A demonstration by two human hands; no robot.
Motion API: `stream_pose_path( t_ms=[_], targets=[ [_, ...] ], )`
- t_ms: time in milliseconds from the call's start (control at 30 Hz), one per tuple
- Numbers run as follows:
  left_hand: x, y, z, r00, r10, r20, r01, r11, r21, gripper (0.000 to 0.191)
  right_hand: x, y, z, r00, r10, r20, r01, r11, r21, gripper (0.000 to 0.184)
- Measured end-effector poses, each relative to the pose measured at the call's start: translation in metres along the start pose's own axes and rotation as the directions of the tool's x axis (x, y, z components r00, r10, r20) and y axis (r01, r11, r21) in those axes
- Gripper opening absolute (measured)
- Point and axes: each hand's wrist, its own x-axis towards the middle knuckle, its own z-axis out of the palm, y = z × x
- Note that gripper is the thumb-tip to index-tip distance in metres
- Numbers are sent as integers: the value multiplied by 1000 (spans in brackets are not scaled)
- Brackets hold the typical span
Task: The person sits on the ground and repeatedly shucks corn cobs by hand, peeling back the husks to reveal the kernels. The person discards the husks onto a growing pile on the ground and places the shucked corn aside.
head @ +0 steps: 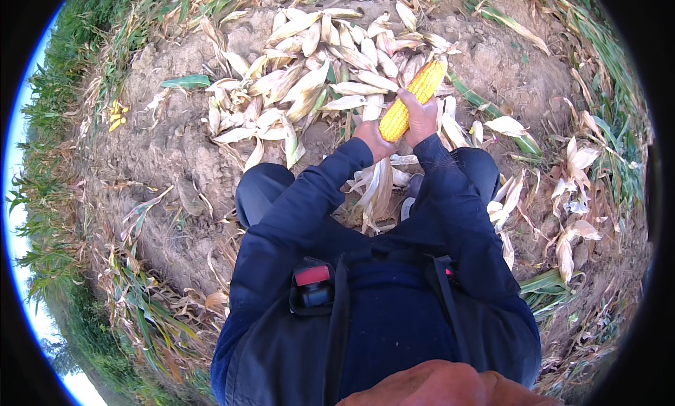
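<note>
A bare yellow ear of corn [414, 101] is held aslant in front of me, its tip toward the upper right. My right hand [422, 116] is closed round its middle, the thumb across the kernels. My left hand [373, 137] grips its lower end, where pale dry husk [381, 187] hangs down between my knees. Beyond and to the left of my hands lies a heap of unhusked corn ears [311, 84] in whitish, partly pink husks. The ear's base is hidden by my left hand.
Several husked yellow ears [117, 115] lie far left on the soil. Loose husks [567, 248] and a green leaf [495, 110] lie to the right. Cut stalks [153, 321] lie at the lower left, and standing green plants [47, 121] line the left edge.
</note>
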Motion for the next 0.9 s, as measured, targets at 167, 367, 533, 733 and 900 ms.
stream_pose_path(
  t_ms=[167,367,533,733,900],
  targets=[
    [-11,9,-27,985,65,159,-130,887,443,35,8,-1,-12,968,227,110,-231,972,30,31],
    [-13,19,-36,994,106,-7,-103,981,167,50,23,5,-16,938,344,33,-339,897,285,30],
    [-2,5,-29,936,330,-123,-335,942,-23,102,20,4,-19,970,241,41,-240,905,351,26],
    [11,7,-24,957,275,-89,-288,933,-213,110,16,5,-14,971,226,72,-233,847,477,28],
    [2,25,-25,990,125,-65,-135,971,-197,84,19,6,-16,979,201,24,-186,849,494,28]
  ],
)
